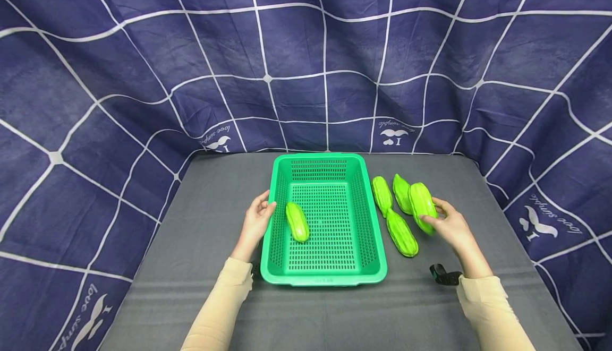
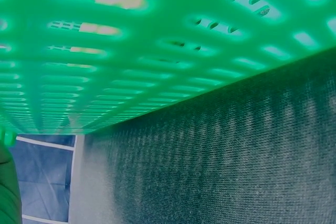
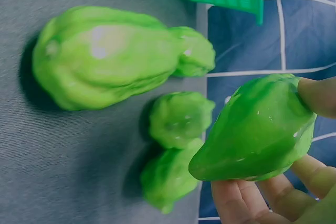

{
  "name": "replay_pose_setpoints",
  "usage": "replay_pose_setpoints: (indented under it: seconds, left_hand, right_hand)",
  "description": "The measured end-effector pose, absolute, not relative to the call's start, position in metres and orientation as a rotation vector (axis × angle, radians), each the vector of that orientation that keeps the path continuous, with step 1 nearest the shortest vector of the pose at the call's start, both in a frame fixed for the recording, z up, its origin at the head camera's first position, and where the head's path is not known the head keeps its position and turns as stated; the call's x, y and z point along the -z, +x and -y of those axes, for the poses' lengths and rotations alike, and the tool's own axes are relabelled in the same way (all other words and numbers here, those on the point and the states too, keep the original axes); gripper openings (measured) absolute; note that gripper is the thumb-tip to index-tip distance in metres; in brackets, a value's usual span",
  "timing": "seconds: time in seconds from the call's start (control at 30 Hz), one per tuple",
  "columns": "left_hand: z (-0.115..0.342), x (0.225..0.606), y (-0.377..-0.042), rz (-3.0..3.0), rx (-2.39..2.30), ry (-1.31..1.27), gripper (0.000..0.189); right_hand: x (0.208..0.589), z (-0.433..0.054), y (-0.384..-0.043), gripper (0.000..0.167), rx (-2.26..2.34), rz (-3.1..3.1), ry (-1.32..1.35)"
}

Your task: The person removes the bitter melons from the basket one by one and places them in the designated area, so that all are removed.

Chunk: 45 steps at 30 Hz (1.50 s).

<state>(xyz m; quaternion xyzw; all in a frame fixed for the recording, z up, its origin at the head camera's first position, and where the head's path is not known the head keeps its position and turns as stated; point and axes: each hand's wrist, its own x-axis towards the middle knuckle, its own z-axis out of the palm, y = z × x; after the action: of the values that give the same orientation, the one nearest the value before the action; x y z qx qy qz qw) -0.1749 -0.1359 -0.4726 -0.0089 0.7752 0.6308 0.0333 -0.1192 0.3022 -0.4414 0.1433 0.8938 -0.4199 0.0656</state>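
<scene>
My right hand (image 1: 449, 223) grips a light green, ridged bitter melon (image 1: 422, 205), raised over the table on the right. In the right wrist view the thumb (image 3: 320, 97) lies on one side of this melon and the fingers (image 3: 286, 198) on the other. Several more bitter melons lie on the table, among them one near the front (image 1: 401, 234) and one behind it (image 1: 382, 195). My left hand (image 1: 256, 218) holds the left rim of a green plastic basket (image 1: 325, 281), thumb at the edge. One bitter melon (image 1: 297, 222) lies inside the basket, left of its middle.
A grey cloth-covered table (image 1: 201, 223) lies under everything. Blue curtains with white grid lines (image 1: 354, 96) hang at the back and sides. The basket's perforated wall (image 2: 131, 82) fills the upper left wrist view. A dark strap (image 1: 444, 275) sits by the right wrist.
</scene>
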Motion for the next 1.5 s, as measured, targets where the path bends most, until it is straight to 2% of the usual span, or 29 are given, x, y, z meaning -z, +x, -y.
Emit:
replay_pose_setpoints:
  seconds: [1.0, 1.33, 1.5]
  left_hand:
    - [0.136, 0.472, -0.175, -2.418, -1.916, -0.013, 0.054]
    - [0.141, 0.505, -0.19, -2.405, -1.937, -0.046, 0.056]
    - [0.142, 0.51, -0.191, -2.405, -1.949, -0.034, 0.056]
  right_hand:
    - [0.483, -0.323, -0.105, 0.075, 1.024, -2.586, 0.384]
    - [0.491, -0.324, -0.104, 0.074, 0.993, -2.582, 0.402]
    - [0.493, -0.323, -0.101, 0.073, 1.011, -2.595, 0.373]
